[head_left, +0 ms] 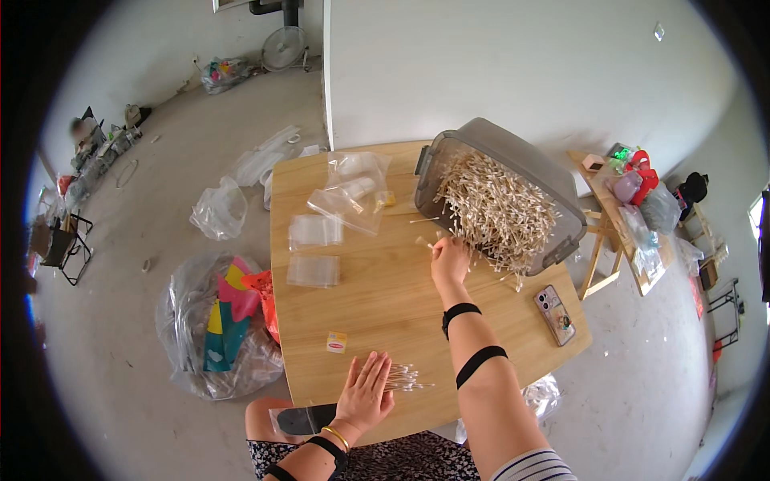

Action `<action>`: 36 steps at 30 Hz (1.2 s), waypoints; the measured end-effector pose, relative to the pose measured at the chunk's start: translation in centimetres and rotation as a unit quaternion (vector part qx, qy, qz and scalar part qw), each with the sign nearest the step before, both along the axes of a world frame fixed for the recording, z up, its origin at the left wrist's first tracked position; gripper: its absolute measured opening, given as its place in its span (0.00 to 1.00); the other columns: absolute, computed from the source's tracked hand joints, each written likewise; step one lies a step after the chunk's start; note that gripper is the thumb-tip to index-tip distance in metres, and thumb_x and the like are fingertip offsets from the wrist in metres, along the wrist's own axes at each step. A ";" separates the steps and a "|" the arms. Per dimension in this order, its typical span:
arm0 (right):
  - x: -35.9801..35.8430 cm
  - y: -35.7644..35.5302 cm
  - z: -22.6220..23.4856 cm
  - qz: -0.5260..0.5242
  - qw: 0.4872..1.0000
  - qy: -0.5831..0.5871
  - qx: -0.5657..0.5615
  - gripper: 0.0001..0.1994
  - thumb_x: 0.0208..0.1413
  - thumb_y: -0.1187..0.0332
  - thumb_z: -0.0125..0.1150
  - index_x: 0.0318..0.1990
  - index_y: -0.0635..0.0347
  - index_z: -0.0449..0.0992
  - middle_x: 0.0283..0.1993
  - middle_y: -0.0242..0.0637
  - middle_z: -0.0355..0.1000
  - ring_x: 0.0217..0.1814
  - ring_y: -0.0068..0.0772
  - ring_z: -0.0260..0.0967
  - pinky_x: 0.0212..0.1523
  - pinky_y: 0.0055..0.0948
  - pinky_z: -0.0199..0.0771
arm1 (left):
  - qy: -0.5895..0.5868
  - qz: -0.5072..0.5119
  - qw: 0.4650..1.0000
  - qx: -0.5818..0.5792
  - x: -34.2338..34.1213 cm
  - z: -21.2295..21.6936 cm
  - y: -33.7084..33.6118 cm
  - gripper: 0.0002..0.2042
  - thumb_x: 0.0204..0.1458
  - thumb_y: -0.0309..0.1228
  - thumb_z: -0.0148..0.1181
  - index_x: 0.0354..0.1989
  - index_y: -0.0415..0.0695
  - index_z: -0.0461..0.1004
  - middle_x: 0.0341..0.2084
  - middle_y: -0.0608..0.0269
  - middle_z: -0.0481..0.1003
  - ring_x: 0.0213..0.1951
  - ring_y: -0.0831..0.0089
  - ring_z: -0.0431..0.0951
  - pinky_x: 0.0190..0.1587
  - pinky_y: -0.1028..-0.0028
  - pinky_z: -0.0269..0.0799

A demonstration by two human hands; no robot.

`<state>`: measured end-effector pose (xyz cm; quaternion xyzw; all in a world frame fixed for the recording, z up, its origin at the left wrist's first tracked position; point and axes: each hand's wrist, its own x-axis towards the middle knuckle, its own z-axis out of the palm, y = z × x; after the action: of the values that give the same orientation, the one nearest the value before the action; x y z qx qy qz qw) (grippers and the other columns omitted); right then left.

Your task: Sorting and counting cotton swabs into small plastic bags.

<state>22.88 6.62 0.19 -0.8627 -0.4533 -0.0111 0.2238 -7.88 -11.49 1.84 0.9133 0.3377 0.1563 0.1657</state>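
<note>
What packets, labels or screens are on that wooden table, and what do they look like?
Clear bags: far left of the table, flat, see-through, overlapping.
Small pouches: nearer, two flat clear rectangles.
Sticker: near edge, small square, white, yellow and red.
Phone: right side, lying back up, patterned case; no screen showing.

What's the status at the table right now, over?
Left hand flat on table, beside small swab bunch. Right hand picking swabs at tipped bin, fingers closed on a few. Nothing in the way.
</note>
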 end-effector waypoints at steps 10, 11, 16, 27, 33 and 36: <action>-9.2 -10.5 0.7 0.292 0.952 0.062 0.070 0.07 0.52 0.76 0.59 0.37 0.54 0.75 0.35 0.37 0.74 0.43 0.47 0.69 0.45 0.45 0.68 | 0.017 0.019 1.000 -0.003 -1.0 -0.3 -0.2 0.35 0.55 0.39 0.52 0.71 0.36 0.54 0.71 0.51 0.56 0.74 0.58 0.51 0.75 0.50 0.41; -10.0 -12.2 0.7 0.311 0.946 0.081 0.052 0.07 0.52 0.76 0.59 0.38 0.54 0.75 0.36 0.37 0.74 0.43 0.47 0.69 0.45 0.45 0.69 | 0.011 0.019 1.000 -0.009 -0.9 -0.3 -0.2 0.36 0.55 0.39 0.52 0.71 0.35 0.53 0.71 0.51 0.55 0.74 0.58 0.50 0.75 0.50 0.40; -12.3 -17.5 1.6 0.403 0.908 0.113 0.035 0.08 0.53 0.73 0.60 0.42 0.56 0.76 0.38 0.37 0.75 0.45 0.46 0.70 0.47 0.43 0.70 | -0.001 0.033 0.999 0.016 -0.5 -0.2 -0.5 0.38 0.54 0.38 0.55 0.71 0.33 0.52 0.71 0.47 0.54 0.75 0.54 0.48 0.76 0.51 0.39; -10.3 -17.7 4.6 0.477 0.872 0.106 0.043 0.06 0.60 0.69 0.55 0.42 0.57 0.76 0.41 0.42 0.76 0.49 0.48 0.72 0.52 0.45 0.70 | -0.004 0.031 0.999 0.019 -1.0 -1.5 -0.2 0.36 0.53 0.40 0.54 0.69 0.32 0.56 0.71 0.45 0.53 0.74 0.52 0.50 0.75 0.53 0.42; -9.6 -18.7 3.9 0.332 0.921 0.189 0.075 0.08 0.60 0.68 0.56 0.43 0.58 0.78 0.44 0.41 0.74 0.52 0.50 0.68 0.56 0.44 0.69 | -0.037 0.027 0.999 0.009 -0.9 -0.7 -0.5 0.36 0.54 0.38 0.56 0.69 0.32 0.54 0.70 0.42 0.53 0.73 0.47 0.50 0.75 0.52 0.44; -10.9 -18.7 1.8 0.361 0.924 0.106 0.067 0.09 0.61 0.69 0.56 0.46 0.58 0.78 0.46 0.42 0.72 0.53 0.49 0.67 0.56 0.44 0.69 | -0.028 0.024 0.999 0.017 -0.5 -0.7 -0.3 0.37 0.53 0.38 0.56 0.70 0.33 0.53 0.71 0.43 0.53 0.74 0.49 0.49 0.75 0.54 0.44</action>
<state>11.96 -12.12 1.97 -0.6199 -0.7059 0.1320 0.3164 -8.35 -11.81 1.15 0.9029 0.3521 0.1912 0.1555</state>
